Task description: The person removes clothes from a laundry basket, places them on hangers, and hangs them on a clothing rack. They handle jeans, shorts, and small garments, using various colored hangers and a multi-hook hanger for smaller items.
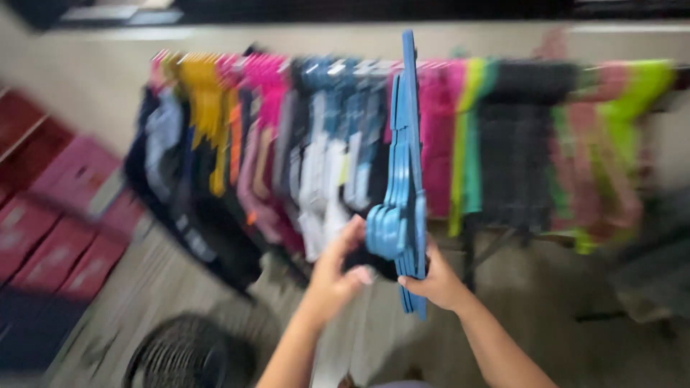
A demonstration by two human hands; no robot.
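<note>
Two bare forearms come up from the bottom edge of the view, one for each hand. The left hand and the right hand wear nothing: no gloves, no rings that can be made out, no watch or band at either wrist. No sleeve shows anywhere along the forearms, which stay uncovered right down to where the picture cuts them off. The fingers are slim, and a pale nail shows at one fingertip of the left hand. The whole view is smeared with motion blur, so finer marks on the hands cannot be told.
</note>
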